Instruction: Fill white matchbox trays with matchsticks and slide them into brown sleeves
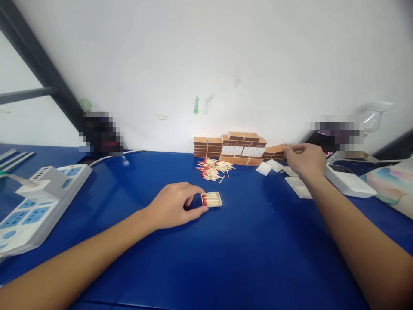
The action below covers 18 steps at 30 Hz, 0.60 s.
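Observation:
A white matchbox tray (pixel 220 204) filled with red-tipped matches lies on the blue table. My left hand (pixel 176 205) grips its left end between thumb and fingers. Behind it is a loose pile of matches (pixel 211 168). Stacked matchboxes (pixel 206 147) stand against the wall, some with white ends facing me. At the right end of the stack, my right hand (pixel 306 159) is closed in a pinch on an orange-brown matchbox sleeve (pixel 278 148). Its fingertips partly cover the sleeve. White card pieces (pixel 263 168) lie just below that hand.
A large power strip (pixel 48 211) with a plugged-in adapter sits on the left. To the right are a white box-shaped device (pixel 351 181), a dark phone-like object (pixel 319 140) and a colourful sheet (pixel 389 183). The white wall (pixel 180 64) bounds the table (pixel 206 258) at the back.

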Available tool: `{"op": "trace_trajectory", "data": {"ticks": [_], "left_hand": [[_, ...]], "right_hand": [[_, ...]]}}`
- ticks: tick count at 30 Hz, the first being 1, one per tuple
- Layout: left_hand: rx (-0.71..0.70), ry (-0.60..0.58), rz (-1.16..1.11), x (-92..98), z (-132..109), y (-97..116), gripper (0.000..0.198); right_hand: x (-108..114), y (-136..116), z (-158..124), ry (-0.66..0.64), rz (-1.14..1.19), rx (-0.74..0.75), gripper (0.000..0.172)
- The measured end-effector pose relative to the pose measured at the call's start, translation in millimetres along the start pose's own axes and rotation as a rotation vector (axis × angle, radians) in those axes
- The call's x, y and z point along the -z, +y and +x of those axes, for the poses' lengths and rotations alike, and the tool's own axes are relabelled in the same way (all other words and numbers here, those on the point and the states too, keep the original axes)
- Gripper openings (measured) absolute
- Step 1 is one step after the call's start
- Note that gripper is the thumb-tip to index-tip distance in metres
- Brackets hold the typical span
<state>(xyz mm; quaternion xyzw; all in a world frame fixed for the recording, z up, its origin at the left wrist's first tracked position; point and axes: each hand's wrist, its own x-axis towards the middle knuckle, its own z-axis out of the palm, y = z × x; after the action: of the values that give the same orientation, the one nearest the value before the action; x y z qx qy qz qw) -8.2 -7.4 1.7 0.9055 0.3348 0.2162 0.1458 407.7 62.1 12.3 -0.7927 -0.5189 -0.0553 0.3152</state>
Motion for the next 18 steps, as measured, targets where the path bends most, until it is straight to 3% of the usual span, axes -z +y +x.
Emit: {"op": "trace_trajectory", "data": {"ticks": [4,12,15,18], "left_hand": [[0.002,0.007,0.007,1.0,0,1,0.031],[-0.03,0.015,0.02,0.4,-1,1,0.03],[-0.031,0.026,0.012,-0.1,-1,-1,0.031],[-0.009,0.076,-0.011,1.4,0,0,0.03]], "right_hand": [[1,-2,-9,0.055,-0.065,-0.075,0.026],[3,-7,-16,0.065,-0.189,-0.034,0.03],[14,-13,-17,0.089,-0.225,-0.011,0.034],[35,-27,-21,0.202,-0.204,0.042,0.036]]}}
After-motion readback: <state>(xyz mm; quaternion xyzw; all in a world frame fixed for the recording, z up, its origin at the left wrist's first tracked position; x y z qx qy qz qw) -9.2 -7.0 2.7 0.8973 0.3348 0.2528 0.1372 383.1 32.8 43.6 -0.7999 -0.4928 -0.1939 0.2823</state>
